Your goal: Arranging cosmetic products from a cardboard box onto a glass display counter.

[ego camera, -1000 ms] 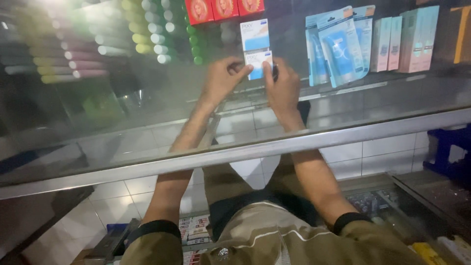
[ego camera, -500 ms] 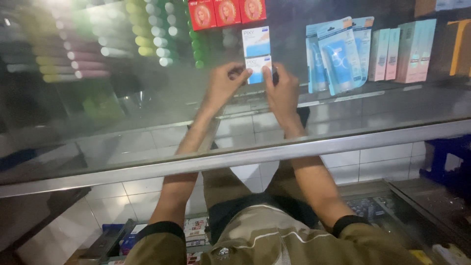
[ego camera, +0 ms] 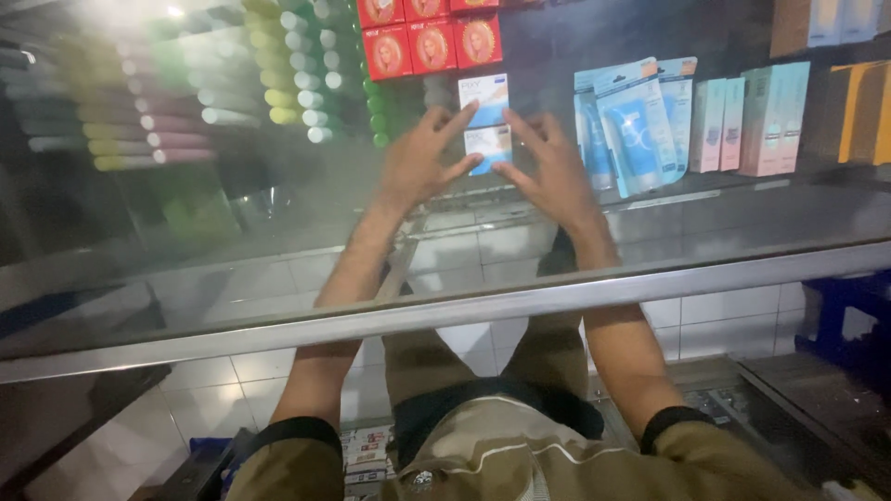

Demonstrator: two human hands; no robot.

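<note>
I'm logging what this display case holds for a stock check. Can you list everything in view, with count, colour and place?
small boxes: two, white and light blue, stacked between both hands at shelf centre
red boxes: at least six, red with round pictures, top centre
tubes: many, in green, yellow, pink and grey rows, upper left, blurred
blister packs: about three, light blue, right of the hands
tall cartons: about four, pale teal and pink, far right
orange cartons: count unclear, right edge
glass shelf rail: one, metal, across the middle
floor tiles: white, below
left hand: touching the small boxes
right hand: touching the small boxes
</note>
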